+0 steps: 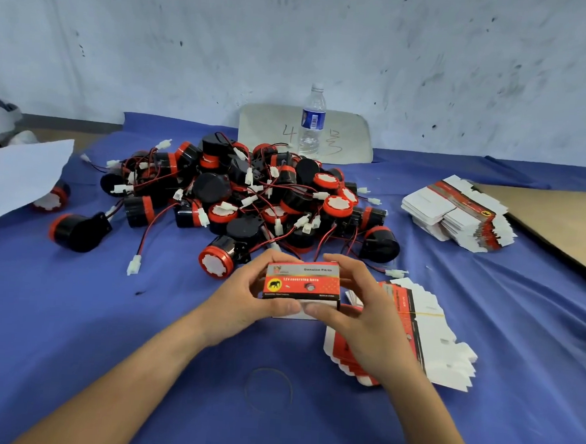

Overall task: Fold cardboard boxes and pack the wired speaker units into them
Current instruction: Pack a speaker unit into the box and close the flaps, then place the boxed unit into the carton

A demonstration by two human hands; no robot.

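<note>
Both forearms reach in from the bottom over the blue cloth (107, 313), with a loose rubber band (269, 369) lying between them. The left hand (242, 301) grips the left end of a little red carton (302, 284) and the right hand (358, 311) grips the right end, thumbs on the white near flap, fingers curled over the far edge. The carton is held just in front of the heap, long axis left-to-right, printed face up: "Genuine Parts", "12v reversing horn", plus an elephant in a yellow circle. Can't tell if anything's inside.

Far left there's a white sheet (16, 174), then the pile of black-and-red speaker units (252, 192) with white plugs. A water bottle (312, 120) stands behind it on a grey board (269, 131) marked "4". Banded flat cartons (425, 336) lie under the right wrist, with another stack (456, 214) further right.
</note>
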